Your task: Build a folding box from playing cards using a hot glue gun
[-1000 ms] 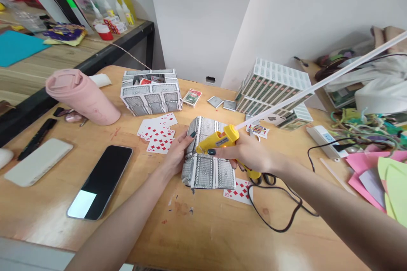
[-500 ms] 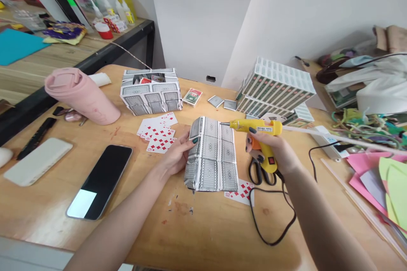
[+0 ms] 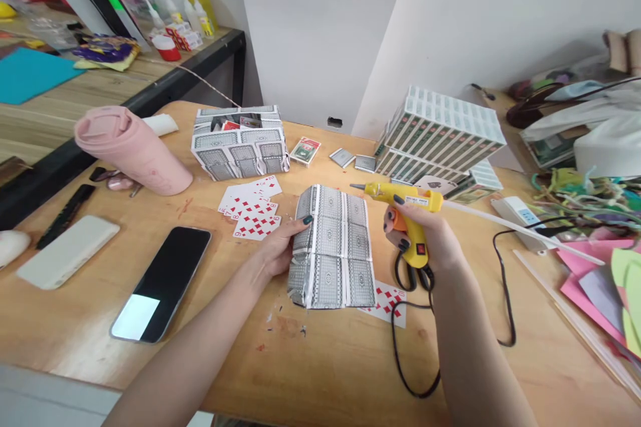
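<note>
My left hand (image 3: pixel 281 245) grips the left side of a panel of joined playing cards (image 3: pixel 330 247), backs facing up, with the thumb on top and the fingers hidden beneath. In my right hand (image 3: pixel 418 227) is a yellow hot glue gun (image 3: pixel 400 193), its fingers round the handle by the orange trigger. The nozzle points left, just above the panel's top right corner, and a long glue stick (image 3: pixel 521 230) sticks out of the rear. Black-handled scissors (image 3: pixel 411 273) lie partly hidden under the gun. A ten of diamonds (image 3: pixel 388 303) shows beneath the panel's lower right corner.
Behind stands a box made of cards (image 3: pixel 240 147), near a small card pack (image 3: pixel 305 151) and loose diamond cards (image 3: pixel 253 213). Stacked card boxes (image 3: pixel 441 133) stand back right. A phone (image 3: pixel 160 287), pink tumbler (image 3: pixel 135 153) and power bank (image 3: pixel 70 252) lie left; the gun's cord (image 3: pixel 395 347) loops in front.
The glue gun has lifted slightly and drawn back from the panel's top edge, its rear glue stick tilting downward. My left hand keeps its hold on the panel, which has shifted slightly.
</note>
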`<state>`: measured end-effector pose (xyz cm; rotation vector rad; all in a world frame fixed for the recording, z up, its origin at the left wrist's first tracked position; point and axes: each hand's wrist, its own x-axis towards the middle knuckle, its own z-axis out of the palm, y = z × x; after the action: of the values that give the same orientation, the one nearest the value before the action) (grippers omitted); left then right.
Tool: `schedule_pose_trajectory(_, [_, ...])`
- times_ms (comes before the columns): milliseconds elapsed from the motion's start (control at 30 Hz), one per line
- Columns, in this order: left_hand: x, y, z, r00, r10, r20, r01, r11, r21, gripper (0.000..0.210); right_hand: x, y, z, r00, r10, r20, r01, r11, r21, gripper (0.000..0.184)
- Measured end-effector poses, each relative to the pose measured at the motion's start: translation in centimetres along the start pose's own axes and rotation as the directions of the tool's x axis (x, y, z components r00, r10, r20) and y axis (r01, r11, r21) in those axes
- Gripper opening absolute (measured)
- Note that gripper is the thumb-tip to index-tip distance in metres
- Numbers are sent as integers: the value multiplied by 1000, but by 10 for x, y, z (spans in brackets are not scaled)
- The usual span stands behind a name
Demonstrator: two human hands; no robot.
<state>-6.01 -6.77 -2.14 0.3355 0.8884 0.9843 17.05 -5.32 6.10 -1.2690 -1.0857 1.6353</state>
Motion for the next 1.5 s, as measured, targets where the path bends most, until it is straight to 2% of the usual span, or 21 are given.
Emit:
schedule_pose_trajectory(100, [-1,1,0,999,-34,2,34,999,-2,11,9,4,13,1000,-21,14,20,1000,16,29])
schedule_pose_trajectory(267, [0,1,0,999,-40,1,40,999,-11,12,19,12,31,982,71,177,-62,997,-52,36])
schedule_pose_trajectory(467, [-7,0,1,997,-65,31,65,998,-14,17,23,15,25,979,70,189,-61,997,-57,40])
schedule_pose_trajectory(600, [-13,1,5,993,-80,90,81,997,-7,25,23,16,21,979,76,189,-69,997,-43,39])
schedule_pose_trajectory(733, [-15,4,8,990,-70,122,68,997,20,24,23,16,22,975,91,203,-92,996,-5,36])
schedule_pose_trajectory(867, [-16,4,12,993,-62,104,58,998,34,24,22,16,23,979,87,185,-93,995,22,36])
schedule_pose_trajectory(1000, [-19,1,14,996,-60,66,63,997,-36,29,23,16,21,986,72,148,-78,996,35,32])
schedule_pose_trajectory(1067, [-21,0,14,991,-79,108,85,995,-52,33,24,16,20,991,56,119,-63,997,50,29])
schedule_pose_trajectory(1167, [-24,-1,14,975,-117,190,118,993,8,36,25,19,19,997,36,73,-41,997,59,26])
schedule_pose_trajectory(1233, [-25,-1,14,970,-130,203,124,991,45,35,26,21,21,999,27,34,-29,999,43,26])
schedule_pose_trajectory(1367, [-25,-1,18,982,-83,172,75,996,55,32,27,23,24,999,27,-20,-27,999,-19,27])
schedule_pose_trajectory(1500, [-26,-2,20,989,-31,148,22,998,60,29,27,24,25,1000,13,-21,-12,999,48,25])
